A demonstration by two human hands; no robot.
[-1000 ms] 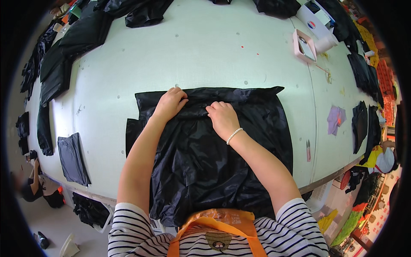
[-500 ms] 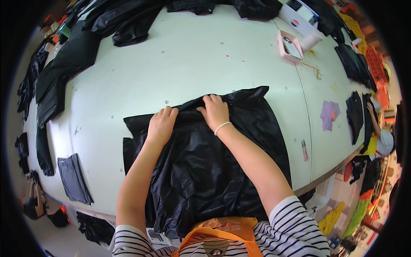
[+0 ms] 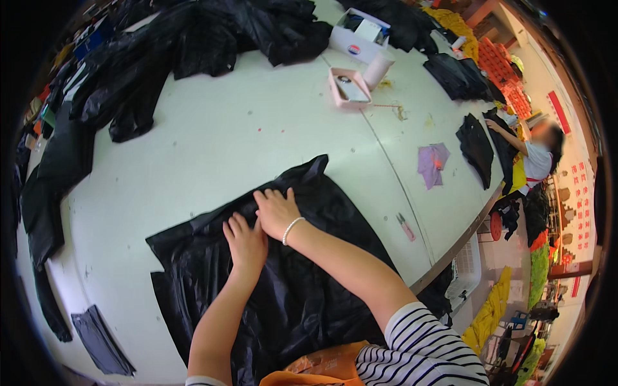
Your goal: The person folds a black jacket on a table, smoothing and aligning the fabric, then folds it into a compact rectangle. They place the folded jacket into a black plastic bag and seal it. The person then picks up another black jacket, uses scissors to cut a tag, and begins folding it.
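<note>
A shiny black garment (image 3: 335,225) lies spread on the pale table in front of me, its far edge folded and creased and one corner pointing up. My left hand (image 3: 246,248) rests on the cloth below that edge with its fingers apart. Just right of it and slightly farther away, my right hand (image 3: 277,215), with a beaded bracelet at the wrist, presses on the fabric by the fold, fingers spread. The two hands nearly touch. Much of the near part of the garment is hidden under my forearms.
Pink-handled thread snips (image 3: 405,227) and a lilac cloth (image 3: 431,165) lie to the right. Beyond stand a pink tray (image 3: 349,103), a white box (image 3: 343,44) and a white cone (image 3: 378,69). Black garments (image 3: 199,38) line the far and left sides. Another person (image 3: 539,154) handles dark cloth at right.
My view has turned right, so the table things appear farther left. My hands have come close together and moved off the garment's far edge, which now lies flatter.
</note>
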